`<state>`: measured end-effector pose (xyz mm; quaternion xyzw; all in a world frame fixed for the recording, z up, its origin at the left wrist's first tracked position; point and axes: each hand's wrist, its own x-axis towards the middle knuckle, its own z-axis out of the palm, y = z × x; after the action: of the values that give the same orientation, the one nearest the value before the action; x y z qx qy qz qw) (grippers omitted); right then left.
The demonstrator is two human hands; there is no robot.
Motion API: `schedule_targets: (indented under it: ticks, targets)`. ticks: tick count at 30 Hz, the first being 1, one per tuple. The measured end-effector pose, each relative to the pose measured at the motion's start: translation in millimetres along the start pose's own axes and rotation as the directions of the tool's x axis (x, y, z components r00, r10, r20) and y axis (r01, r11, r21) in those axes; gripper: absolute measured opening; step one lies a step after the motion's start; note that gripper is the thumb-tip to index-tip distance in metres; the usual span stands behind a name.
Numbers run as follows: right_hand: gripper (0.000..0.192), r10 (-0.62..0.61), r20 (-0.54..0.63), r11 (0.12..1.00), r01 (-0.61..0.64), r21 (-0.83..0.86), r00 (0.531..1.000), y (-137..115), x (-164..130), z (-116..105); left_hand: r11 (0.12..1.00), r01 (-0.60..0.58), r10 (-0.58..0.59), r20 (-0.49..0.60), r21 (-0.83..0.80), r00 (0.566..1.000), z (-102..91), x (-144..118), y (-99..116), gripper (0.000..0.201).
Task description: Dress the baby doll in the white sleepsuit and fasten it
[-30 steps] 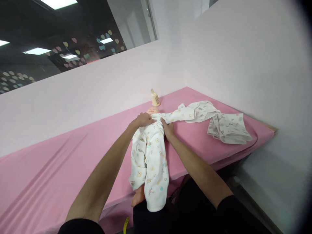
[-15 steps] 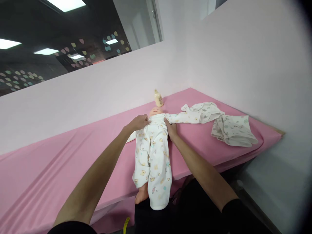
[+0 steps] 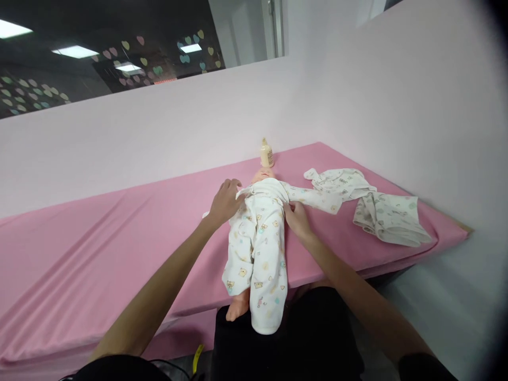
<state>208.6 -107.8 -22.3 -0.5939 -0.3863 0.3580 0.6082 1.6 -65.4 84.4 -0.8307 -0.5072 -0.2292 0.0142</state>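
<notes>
A baby doll (image 3: pixel 238 305) lies on its back, wearing white printed pants (image 3: pixel 268 264) and a white printed top (image 3: pixel 313 198). Plain white cloth lies bunched over its belly and chest. My left hand (image 3: pixel 227 202) is at the doll's waist on the left, its thumb and fingers closed on the edge of the pants' white upper band. My right hand (image 3: pixel 298 219) pinches the pants at the other side of the waist. One bare foot sticks out of a pant leg; the other foot is hidden inside the cloth. The top's sleeve stretches out to the right.
A pump bottle (image 3: pixel 266 154) stands behind the doll's head, by the wall. Folded printed baby clothes (image 3: pixel 391 218) lie to the right on the pink-covered table (image 3: pixel 99 254). A yellow strip (image 3: pixel 197 359) shows below the table's front edge.
The view has shifted. My left hand has lifted slightly with its fingers more raised, and the white band at the waist is more bunched. The sleeve on the right now angles lower.
</notes>
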Motion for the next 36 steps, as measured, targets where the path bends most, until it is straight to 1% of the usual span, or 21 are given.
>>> schedule_targets:
  ticks: [1, 2, 3, 4, 6, 8, 10, 13, 14, 15, 17, 19, 20, 22, 24, 25, 27, 29, 33, 35, 36]
  targets:
    - [0.038, -0.045, 0.001, 0.999, 0.045, -0.026, 0.999, -1, -15, -10, 0.999, 0.031, -0.033, -0.048, -0.028, 0.998, -7.0, -22, 3, 0.026]
    - [0.041, -0.157, 0.018, 0.983, 0.158, -0.096, 0.987, -2, -31, -20, 0.996, 0.056, -0.058, -0.032, -0.066, 0.998, -14.1, -47, 6, 0.026]
    - [0.041, -0.224, 0.071, 0.961, 0.233, -0.149, 0.972, -3, -49, -30, 0.992, 0.068, -0.064, 0.038, -0.108, 0.997, -21.0, -74, 9, 0.026]
    - [0.037, -0.257, 0.168, 0.937, 0.288, -0.198, 0.952, -5, -68, -40, 0.986, 0.063, -0.043, 0.133, -0.154, 0.990, -26.8, -102, 13, 0.026]
    - [0.029, -0.330, 0.295, 0.868, 0.411, -0.279, 0.897, -11, -105, -57, 0.978, 0.043, 0.018, 0.289, -0.205, 0.957, -33.5, -155, 17, 0.019]
    - [0.029, -0.406, 0.443, 0.785, 0.553, -0.279, 0.799, -17, -139, -69, 0.973, -0.010, 0.090, 0.338, -0.232, 0.937, -31.3, -196, 18, 0.014]
    - [0.042, -0.464, 0.578, 0.688, 0.684, -0.243, 0.672, -22, -167, -76, 0.977, -0.024, 0.081, 0.263, -0.212, 0.961, -20.9, -220, 15, 0.023]
    - [0.056, -0.474, 0.740, 0.538, 0.822, -0.187, 0.478, -18, -196, -76, 0.985, 0.020, 0.003, 0.133, -0.170, 0.991, 3.0, -234, 6, 0.036]
    - [0.058, -0.477, 0.762, 0.490, 0.853, -0.182, 0.437, -14, -203, -73, 0.986, 0.039, -0.021, 0.109, -0.163, 0.994, 11.2, -235, 3, 0.037]
    - [0.059, -0.495, 0.765, 0.442, 0.878, -0.186, 0.411, -8, -207, -70, 0.986, 0.052, -0.040, 0.084, -0.156, 0.996, 18.9, -235, 1, 0.038]
    - [0.062, -0.554, 0.728, 0.373, 0.902, -0.218, 0.405, 5, -212, -64, 0.987, 0.069, -0.070, 0.000, -0.147, 0.998, 32.7, -235, -1, 0.036]
    - [0.063, -0.617, 0.659, 0.361, 0.899, -0.249, 0.430, 17, -214, -58, 0.987, 0.074, -0.096, -0.152, -0.144, 0.984, 43.7, -235, 0, 0.031]
    - [0.063, -0.639, 0.624, 0.374, 0.891, -0.258, 0.450, 22, -215, -56, 0.987, 0.067, -0.101, -0.245, -0.144, 0.964, 48.2, -234, 2, 0.027]
    - [0.061, -0.672, 0.563, 0.411, 0.875, -0.257, 0.481, 27, -216, -53, 0.990, 0.040, -0.092, -0.413, -0.133, 0.906, 55.5, -232, 5, 0.024]
    - [0.058, -0.682, 0.528, 0.443, 0.860, -0.252, 0.506, 28, -216, -53, 0.996, 0.027, -0.065, -0.507, -0.082, 0.859, 60.9, -228, 7, 0.025]
    - [0.057, -0.681, 0.522, 0.453, 0.856, -0.251, 0.514, 28, -216, -53, 0.999, 0.033, -0.051, -0.527, -0.044, 0.848, 62.8, -226, 7, 0.027]
    - [0.054, -0.676, 0.518, 0.463, 0.849, -0.256, 0.525, 28, -216, -54, 0.998, 0.054, -0.026, -0.529, 0.038, 0.848, 64.6, -225, 7, 0.032]
    - [0.053, -0.673, 0.517, 0.464, 0.846, -0.262, 0.529, 27, -215, -54, 0.993, 0.058, 0.000, -0.498, 0.102, 0.867, 62.6, -230, 6, 0.036]
    - [0.053, -0.670, 0.516, 0.465, 0.843, -0.270, 0.534, 29, -215, -53, 0.995, 0.022, 0.006, -0.269, 0.099, 0.963, 43.6, -249, 7, 0.053]
    - [0.054, -0.667, 0.518, 0.464, 0.842, -0.274, 0.536, 30, -215, -52, 0.999, 0.030, -0.024, -0.169, 0.030, 0.985, 28.9, -257, 8, 0.055]
    - [0.054, -0.665, 0.519, 0.465, 0.841, -0.276, 0.538, 30, -215, -52, 1.000, 0.029, -0.030, -0.154, -0.012, 0.988, 21.6, -260, 8, 0.053]
